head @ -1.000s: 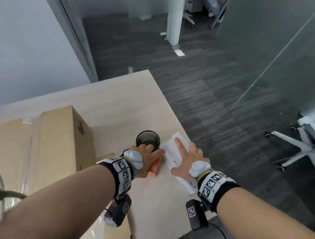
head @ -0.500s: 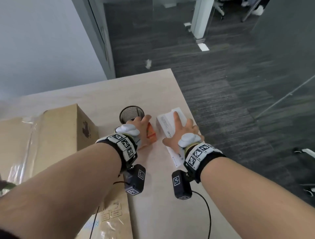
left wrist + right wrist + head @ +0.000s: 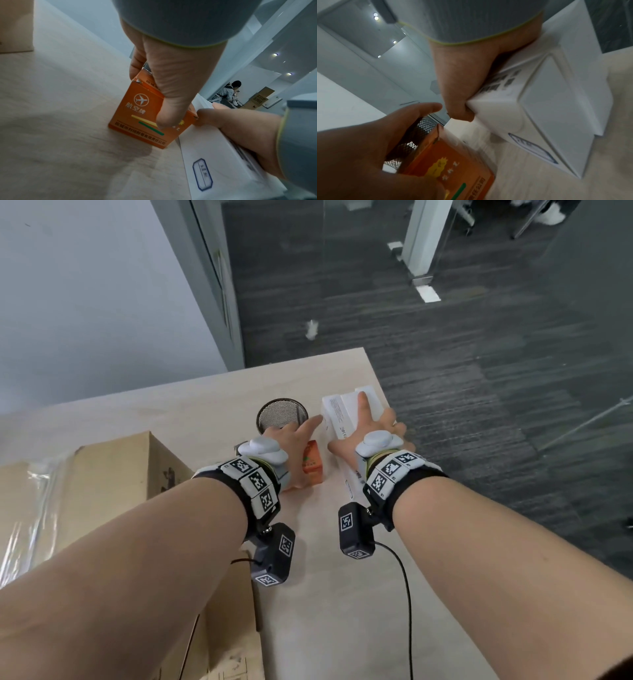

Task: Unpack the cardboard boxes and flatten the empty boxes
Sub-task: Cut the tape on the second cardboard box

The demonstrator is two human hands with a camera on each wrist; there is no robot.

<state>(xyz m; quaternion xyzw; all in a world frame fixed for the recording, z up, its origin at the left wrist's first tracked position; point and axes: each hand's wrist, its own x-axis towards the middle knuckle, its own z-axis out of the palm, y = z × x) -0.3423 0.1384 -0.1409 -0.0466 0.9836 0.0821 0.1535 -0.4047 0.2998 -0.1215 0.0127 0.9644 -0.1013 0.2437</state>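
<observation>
On the light wooden table (image 3: 342,628), my left hand (image 3: 291,440) grips a small orange box (image 3: 312,465) standing upright. The thumb lies on its near face (image 3: 140,115) and the fingers reach behind it. My right hand (image 3: 373,433) lies spread over a long white box (image 3: 337,412), with the thumb clamped on its near corner (image 3: 547,101) and the fingers curled over the far edge. The white box seems to rest on a flatter white box beneath. The orange and white boxes stand side by side, almost touching.
A black mesh pen cup (image 3: 282,417) stands just behind my left hand. A large taped cardboard box (image 3: 113,474) sits at the left, with flat cardboard (image 3: 233,645) at the near left. The table's right edge (image 3: 394,440) runs beside the white box, above grey carpet.
The head view has swung and come closer. Both hands keep the same hold on their boxes, beside the mesh cup as before.
</observation>
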